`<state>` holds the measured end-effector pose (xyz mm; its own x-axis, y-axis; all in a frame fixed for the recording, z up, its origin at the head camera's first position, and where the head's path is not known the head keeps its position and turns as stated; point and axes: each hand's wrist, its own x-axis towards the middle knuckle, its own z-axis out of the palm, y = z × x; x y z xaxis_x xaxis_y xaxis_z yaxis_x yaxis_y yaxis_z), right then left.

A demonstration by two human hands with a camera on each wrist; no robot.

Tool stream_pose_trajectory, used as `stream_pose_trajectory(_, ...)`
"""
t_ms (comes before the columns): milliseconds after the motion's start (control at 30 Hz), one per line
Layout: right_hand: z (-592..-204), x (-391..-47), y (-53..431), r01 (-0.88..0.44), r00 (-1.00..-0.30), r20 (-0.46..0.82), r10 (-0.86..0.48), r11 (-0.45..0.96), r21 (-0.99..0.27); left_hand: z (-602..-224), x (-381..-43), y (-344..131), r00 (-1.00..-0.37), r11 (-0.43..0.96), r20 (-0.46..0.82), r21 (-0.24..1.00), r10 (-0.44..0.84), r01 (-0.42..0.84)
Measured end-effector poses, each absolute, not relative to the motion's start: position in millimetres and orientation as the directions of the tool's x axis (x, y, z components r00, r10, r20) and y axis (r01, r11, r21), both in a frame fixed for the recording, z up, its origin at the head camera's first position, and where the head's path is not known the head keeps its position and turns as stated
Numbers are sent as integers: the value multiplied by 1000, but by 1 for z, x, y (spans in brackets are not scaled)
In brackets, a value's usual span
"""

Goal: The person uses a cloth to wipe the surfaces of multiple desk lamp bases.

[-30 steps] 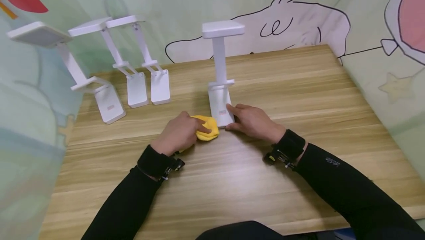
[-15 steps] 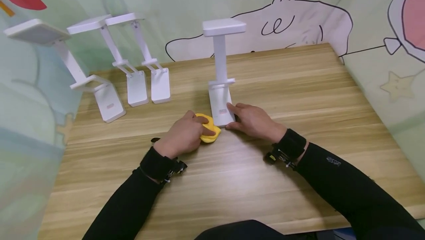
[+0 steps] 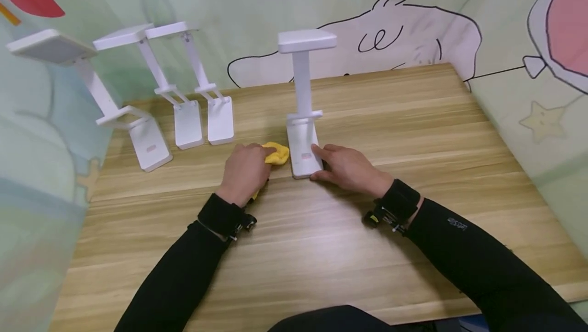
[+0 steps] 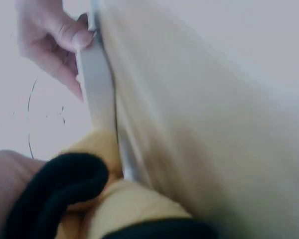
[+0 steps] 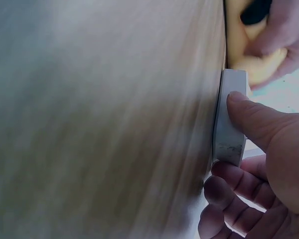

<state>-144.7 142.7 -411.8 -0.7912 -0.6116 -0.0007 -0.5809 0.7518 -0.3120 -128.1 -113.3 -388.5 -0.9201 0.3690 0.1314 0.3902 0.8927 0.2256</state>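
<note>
A white desk lamp [image 3: 302, 84] stands upright mid-table, its flat head raised above a hinged stem. My right hand [image 3: 350, 170] grips the front right of its base; in the right wrist view the thumb [image 5: 259, 117] lies on the base's front edge [image 5: 231, 127] and the fingers curl at its side. Left of the base, my left hand [image 3: 244, 171] holds a bunched yellow cloth [image 3: 278, 153], its index finger stretched over it. In the left wrist view the cloth [image 4: 134, 206] lies close against the base's edge, and part of it is hidden by the hand.
Three more white desk lamps, a left one [image 3: 149, 143], a middle one [image 3: 188, 125] and a right one [image 3: 220, 120], stand unfolded at the table's back left. The wooden table [image 3: 413, 118] meets printed fabric walls [image 3: 390, 31] behind and at both sides.
My left hand has moved the yellow cloth from the base's front left corner back along its left side. The right hand and the lamp have stayed in place.
</note>
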Motion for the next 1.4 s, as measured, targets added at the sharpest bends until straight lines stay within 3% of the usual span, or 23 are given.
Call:
stream_pose_trajectory(133,-414,-144,144,-584,-790,11,-613,747,-318,-384,-134,-103,-826,799,231,222,514,559)
stream_pose_trajectory(267,-413,-143,146,-585,-793,32,-608,747,-316,-385,-134,-85,-696,691,186,102,694,716)
stream_pose_trajectory(333,-413,-143,146,-586,-791,30,-610,744,-321,-388,-134,-82,-707,705,148,74,692,706)
stream_pose_trajectory(467,-412,-143,144,-589,-787,13,-617,745,-313,-395,-140,-89,-799,793,119,103,589,600)
stream_pose_trajectory(600,-413,-143,143,-580,-792,-5,-611,755,-305,-395,-146,-98,-851,841,117,135,512,525)
stream_pose_trajectory(733,-414,-144,142,-589,-783,0,-622,742,-319,-381,-143,-92,-840,829,134,141,525,541)
stream_pose_trajectory(933,-415,-145,141,-609,-775,57,-629,719,-335,-370,-149,-67,-776,777,98,41,623,629)
stream_pose_trajectory(1133,-414,-144,142,-616,-769,53,-637,718,-323,-379,-164,-64,-833,832,-9,-31,553,553)
stream_pose_trajectory(1400,-413,-142,144,-598,-784,19,-621,746,-294,-387,-155,-80,-845,846,37,-54,533,531)
